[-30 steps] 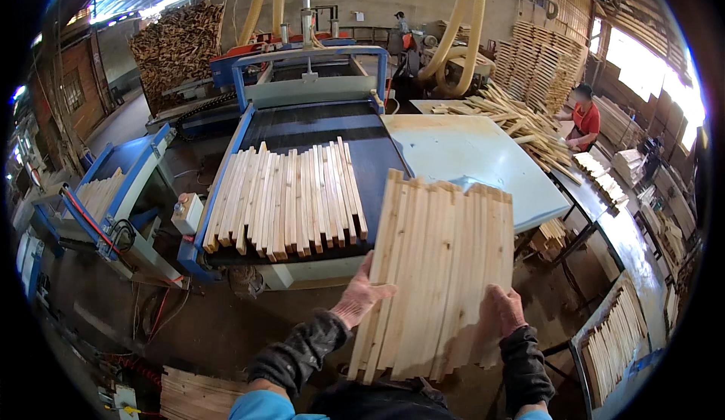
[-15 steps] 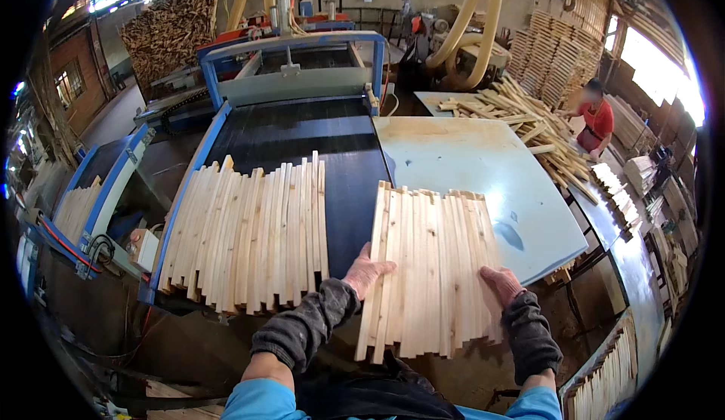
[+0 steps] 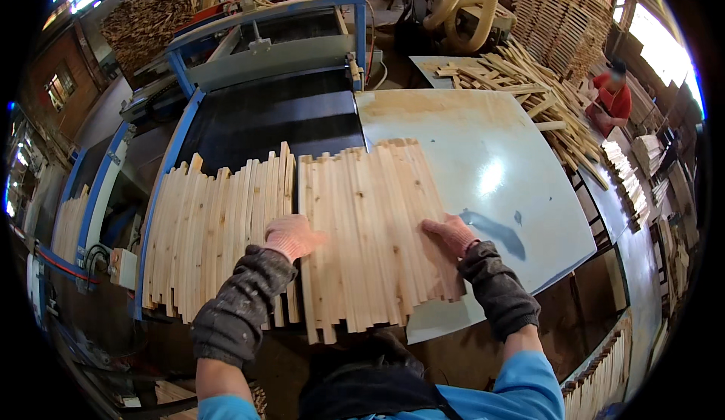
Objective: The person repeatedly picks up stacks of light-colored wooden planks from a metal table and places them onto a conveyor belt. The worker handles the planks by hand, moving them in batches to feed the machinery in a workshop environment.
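Observation:
Between my two gloved hands is a side-by-side row of pale wooden strips [image 3: 370, 231]. My left hand [image 3: 293, 236] presses its left edge, with the fingers over the outer strip. My right hand [image 3: 451, 234] clasps the opposite edge, its thumb lying toward the top. The row lies at the border of the dark conveyor belt [image 3: 272, 122] and the pale metal table [image 3: 483, 137]. Just left of it, a second row of wooden strips [image 3: 215, 231] rests on the belt, a narrow dark gap apart. Strip ends are uneven in both rows.
A blue-framed machine [image 3: 268, 46] spans the belt's far end. Loose wooden sticks [image 3: 529, 103] are heaped beyond the table at right. Behind them a person in red [image 3: 610, 101] works. A blue side rail [image 3: 170, 182] borders the belt on the left.
Both hands have carried the held row of strips left and slightly away from me, up close to the row on the belt. My view has shifted slightly.

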The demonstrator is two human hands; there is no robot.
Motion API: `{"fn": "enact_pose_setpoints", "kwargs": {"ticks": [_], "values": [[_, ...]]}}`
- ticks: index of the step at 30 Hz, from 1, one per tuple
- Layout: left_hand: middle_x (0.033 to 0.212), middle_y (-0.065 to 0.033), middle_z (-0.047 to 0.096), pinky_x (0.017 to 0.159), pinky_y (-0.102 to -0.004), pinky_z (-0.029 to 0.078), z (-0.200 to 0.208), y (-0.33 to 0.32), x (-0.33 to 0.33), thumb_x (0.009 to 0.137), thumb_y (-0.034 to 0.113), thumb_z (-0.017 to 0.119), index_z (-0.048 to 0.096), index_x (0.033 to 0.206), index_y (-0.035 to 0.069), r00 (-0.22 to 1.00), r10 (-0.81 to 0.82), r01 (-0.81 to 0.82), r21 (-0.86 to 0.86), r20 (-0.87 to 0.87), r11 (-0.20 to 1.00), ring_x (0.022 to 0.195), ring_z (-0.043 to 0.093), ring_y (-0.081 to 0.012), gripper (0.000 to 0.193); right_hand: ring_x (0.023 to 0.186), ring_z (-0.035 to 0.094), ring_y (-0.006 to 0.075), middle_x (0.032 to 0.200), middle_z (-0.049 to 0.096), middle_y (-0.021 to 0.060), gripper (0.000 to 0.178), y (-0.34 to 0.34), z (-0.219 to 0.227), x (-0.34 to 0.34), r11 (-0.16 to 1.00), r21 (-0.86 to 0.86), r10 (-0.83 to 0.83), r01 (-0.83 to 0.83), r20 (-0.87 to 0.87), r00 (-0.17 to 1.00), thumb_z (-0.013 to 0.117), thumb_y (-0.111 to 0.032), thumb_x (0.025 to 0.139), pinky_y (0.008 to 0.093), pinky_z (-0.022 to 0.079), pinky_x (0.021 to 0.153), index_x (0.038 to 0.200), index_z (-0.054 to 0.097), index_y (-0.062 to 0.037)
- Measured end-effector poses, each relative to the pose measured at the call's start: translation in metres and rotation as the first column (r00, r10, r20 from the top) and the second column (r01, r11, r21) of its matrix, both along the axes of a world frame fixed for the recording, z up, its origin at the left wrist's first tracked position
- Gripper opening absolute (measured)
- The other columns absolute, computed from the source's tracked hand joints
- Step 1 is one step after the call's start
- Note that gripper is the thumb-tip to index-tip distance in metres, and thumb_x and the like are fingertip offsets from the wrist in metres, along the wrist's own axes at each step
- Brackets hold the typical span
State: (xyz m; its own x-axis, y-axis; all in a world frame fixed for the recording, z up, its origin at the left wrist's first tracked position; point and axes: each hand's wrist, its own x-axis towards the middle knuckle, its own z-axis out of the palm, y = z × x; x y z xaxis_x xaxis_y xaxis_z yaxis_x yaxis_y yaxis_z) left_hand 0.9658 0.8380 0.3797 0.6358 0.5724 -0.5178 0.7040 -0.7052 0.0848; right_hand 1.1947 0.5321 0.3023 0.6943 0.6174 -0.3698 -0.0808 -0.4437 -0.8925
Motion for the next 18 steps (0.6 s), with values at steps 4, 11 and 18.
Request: {"fn": "enact_pose_setpoints", "kwargs": {"ticks": [4, 11, 18], "values": [[0.135, -0.0256, 0.069, 0.109, -0.0505, 0.052, -0.026, -0.006, -0.02, 0.092, 0.058, 0.069, 0.065, 0.142, 0.0, 0.965, -0.103, 0.084, 0.087, 0.241, 0.993, 0.127, 0.065, -0.0413, 0.077, 0.097, 0.077, 0.0282, 0.11, 0.08, 0.0162, 0.064, 0.029, -0.02, 0.013, 0.976, -0.161, 0.179, -0.149, 0.196, 0.964, 0.077, -0.054, 0.093, 0.0391, 0.06, 0.09, 0.122, 0.076, 0.0031], [0.177, -0.0182, 0.03, 0.134, -0.0528, 0.013, -0.093, -0.08, 0.017, 0.102, 0.066, 0.053, 0.036, 0.17, 0.016, 0.852, -0.308, 0.206, 0.269, 0.424, 0.941, 0.164, 0.023, -0.0393, 0.087, 0.129, 0.065, 0.0431, 0.145, 0.064, 0.0274, 0.1, 0.055, 0.005, 0.002, 0.842, -0.54, 0.326, 0.015, 0.531, 0.782, 0.076, -0.072, 0.079, 0.0506, 0.054, 0.104, 0.149, 0.06, -0.0021], [0.178, -0.0185, 0.028, 0.134, -0.0572, 0.008, -0.095, -0.114, 0.014, 0.11, 0.061, 0.041, 0.033, 0.172, 0.021, 0.85, -0.367, 0.277, 0.271, 0.378, 0.922, 0.166, 0.02, -0.039, 0.075, 0.16, 0.029, 0.0451, 0.169, 0.038, 0.0238, 0.102, 0.1, 0.006, -0.034, 0.855, -0.51, 0.363, 0.088, 0.713, 0.6, 0.074, -0.066, 0.085, 0.0653, 0.025, 0.127, 0.164, 0.044, -0.0076]]}}
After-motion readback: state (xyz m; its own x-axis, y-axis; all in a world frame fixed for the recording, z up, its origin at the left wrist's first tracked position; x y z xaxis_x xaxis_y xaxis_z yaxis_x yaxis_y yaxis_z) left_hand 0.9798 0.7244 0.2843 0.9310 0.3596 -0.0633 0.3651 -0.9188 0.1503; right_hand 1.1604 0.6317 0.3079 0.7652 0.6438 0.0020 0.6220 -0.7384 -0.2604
